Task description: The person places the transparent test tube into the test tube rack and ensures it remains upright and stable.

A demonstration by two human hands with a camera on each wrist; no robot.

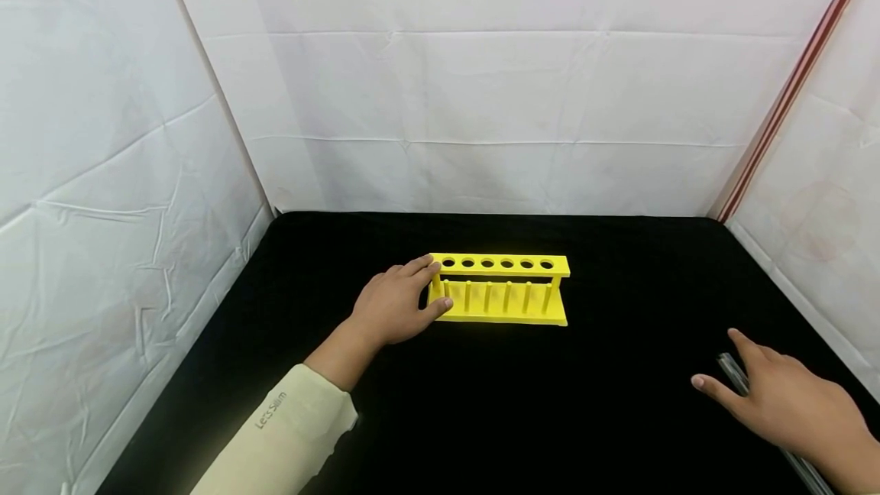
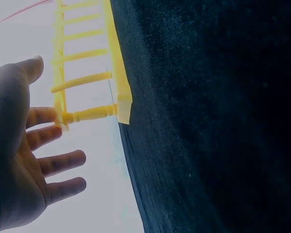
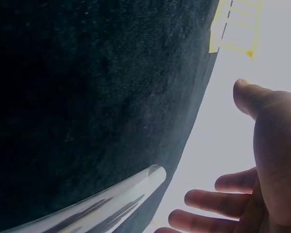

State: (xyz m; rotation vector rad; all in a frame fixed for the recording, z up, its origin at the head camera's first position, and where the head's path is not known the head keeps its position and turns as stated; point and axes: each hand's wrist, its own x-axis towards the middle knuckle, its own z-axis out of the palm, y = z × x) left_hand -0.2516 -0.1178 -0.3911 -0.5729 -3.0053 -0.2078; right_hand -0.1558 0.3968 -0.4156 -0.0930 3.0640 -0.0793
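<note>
One yellow rack (image 1: 497, 305), end behind wide left grip (image 1: 393, 302), clear tube (image 1: 733, 374) partly hidden behind wide right grip (image 1: 797, 403)

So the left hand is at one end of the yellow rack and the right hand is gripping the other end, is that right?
Not quite: the right hand isn't gripping the yellow rack. The head view shows it well away, near the clear tube. The left hand is at one end, as you said.
</note>
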